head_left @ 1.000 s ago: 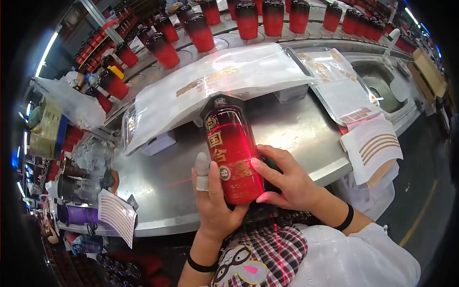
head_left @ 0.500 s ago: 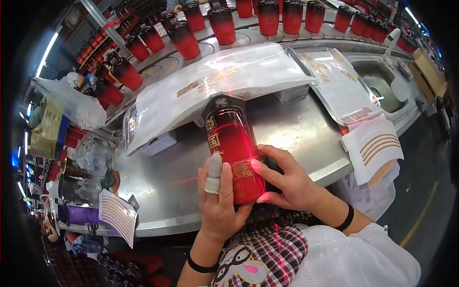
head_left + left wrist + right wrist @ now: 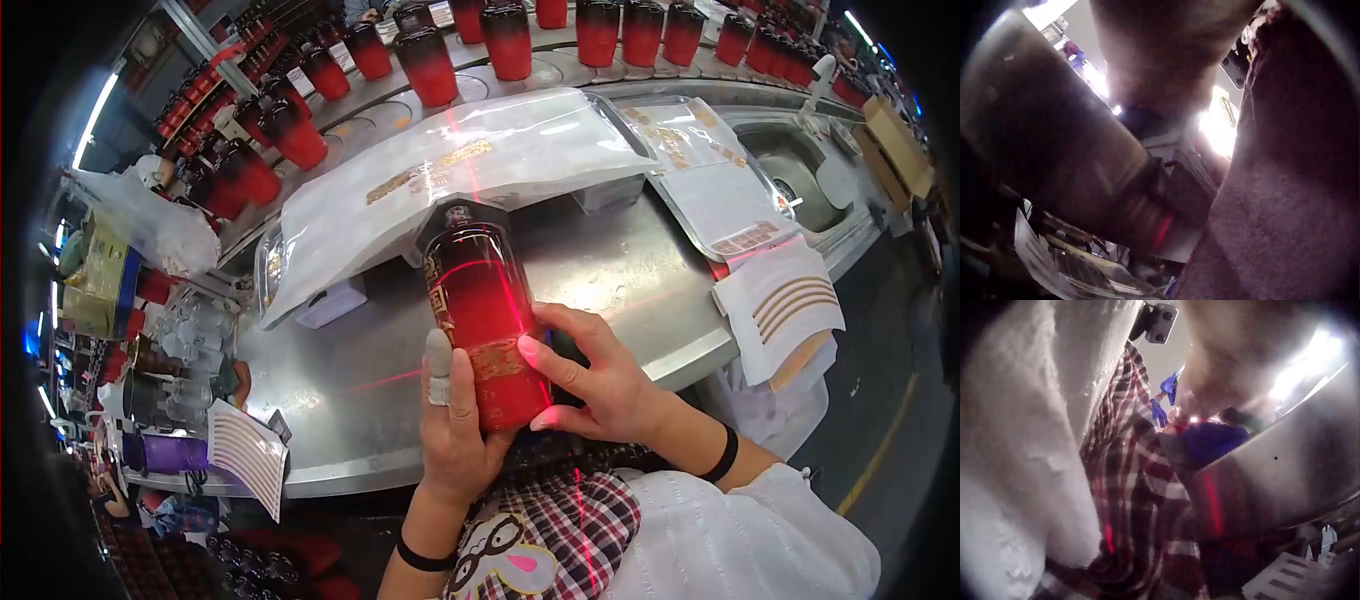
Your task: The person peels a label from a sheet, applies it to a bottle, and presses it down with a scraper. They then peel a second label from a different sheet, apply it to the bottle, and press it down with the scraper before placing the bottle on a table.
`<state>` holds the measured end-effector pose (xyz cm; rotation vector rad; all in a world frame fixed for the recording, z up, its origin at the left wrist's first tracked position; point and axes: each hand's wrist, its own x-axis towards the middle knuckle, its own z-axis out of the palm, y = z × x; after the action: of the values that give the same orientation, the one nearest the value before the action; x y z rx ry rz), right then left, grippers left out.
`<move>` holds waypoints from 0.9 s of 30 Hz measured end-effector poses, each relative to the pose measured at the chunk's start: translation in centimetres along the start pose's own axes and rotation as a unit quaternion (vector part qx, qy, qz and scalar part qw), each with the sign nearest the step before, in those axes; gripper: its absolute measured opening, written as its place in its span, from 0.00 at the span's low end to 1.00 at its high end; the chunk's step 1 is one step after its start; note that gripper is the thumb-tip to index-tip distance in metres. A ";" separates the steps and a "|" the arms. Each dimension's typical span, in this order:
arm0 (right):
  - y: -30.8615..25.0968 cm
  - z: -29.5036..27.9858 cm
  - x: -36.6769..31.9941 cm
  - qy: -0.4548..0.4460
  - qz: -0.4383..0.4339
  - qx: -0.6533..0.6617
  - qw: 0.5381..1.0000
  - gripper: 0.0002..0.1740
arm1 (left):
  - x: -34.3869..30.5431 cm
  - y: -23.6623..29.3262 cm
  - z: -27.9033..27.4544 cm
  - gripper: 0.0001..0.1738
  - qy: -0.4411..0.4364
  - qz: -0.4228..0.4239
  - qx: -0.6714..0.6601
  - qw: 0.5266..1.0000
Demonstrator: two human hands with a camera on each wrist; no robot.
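Note:
A glossy red bottle with a black upper part (image 3: 487, 290) lies tilted over the steel table, its neck toward the white sheet and its base toward the person. Gold characters show along its left edge, and a gold patterned band crosses its lower part. My left hand (image 3: 455, 430) holds the bottle's lower left side, with grey covers (image 3: 438, 365) on a finger. From the right, my right hand (image 3: 595, 375) grips the lower side with fingertips on the band and thumb near the base. The wrist views show mostly forearms, clothing and the table edge (image 3: 1285, 462); the bottle is hidden there.
A white sheet with gold labels (image 3: 440, 150) spans the table behind the bottle. To the right are a label tray (image 3: 725, 225), a sheet of curved strips (image 3: 790, 310) and a sink (image 3: 800, 180). Red-black bottles (image 3: 425, 65) line the conveyor behind. Another strip sheet (image 3: 247, 455) hangs at left.
The bottle has rolled leftward about its long axis between my hands; its gold characters moved to the left edge and the round green mark went out of sight. Conveyor bottles shifted right.

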<state>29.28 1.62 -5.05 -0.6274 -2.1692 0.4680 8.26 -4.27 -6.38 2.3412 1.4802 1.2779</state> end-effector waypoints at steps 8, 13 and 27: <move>0.0 0.1 0.0 0.000 -0.001 0.000 1.000 0.41 | 0.1 0.0 -0.3 0.46 -0.022 0.019 0.041 0.999; 0.1 0.0 0.0 -0.001 -0.004 0.003 1.000 0.41 | 0.1 0.0 -0.3 0.45 -0.021 0.017 0.040 0.999; 0.1 0.2 -0.1 0.007 0.005 0.008 1.000 0.44 | -0.2 -0.2 0.2 0.46 0.001 -0.002 -0.027 1.000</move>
<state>29.22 1.59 -5.23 -0.6310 -2.1481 0.4830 8.21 -4.26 -6.67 2.3037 1.4313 1.3033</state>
